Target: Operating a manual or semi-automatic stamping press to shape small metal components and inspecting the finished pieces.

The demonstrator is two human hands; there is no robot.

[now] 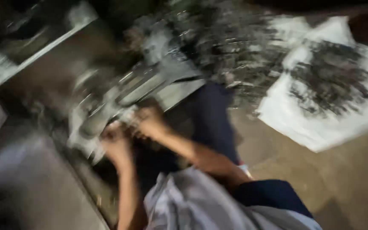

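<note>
Both hands are up at the grey metal machine (120, 96), and the whole view is smeared with motion blur. The left hand (116, 145) sits at the machine's lower edge, fingers curled in against pale metal; it touches the machine, but whether that grip is closed around a part or only pressed against it, I cannot tell. The right hand (148, 121) is just beside it, a little higher, knuckles bent over a small pale piece at the machine's front; again the blur hides whether that grip actually clamps anything. Bare forearms run down from both hands toward a light grey garment (192, 204) at the bottom of the view, with dark blue trousers (211, 119) just behind the right arm.

The machine lies tilted across the middle of the view, its long pale body running from lower left to upper right. Beyond it, a heap of dark, glinting scrap (231, 47) spreads along the top. To the right, well apart from the hands, a white sheet (320, 127) lies on the brown floor (341, 183) with more dark scrap (333, 81) piled on it. Top left, a pale flat frame (35, 47) sits in shadow.
</note>
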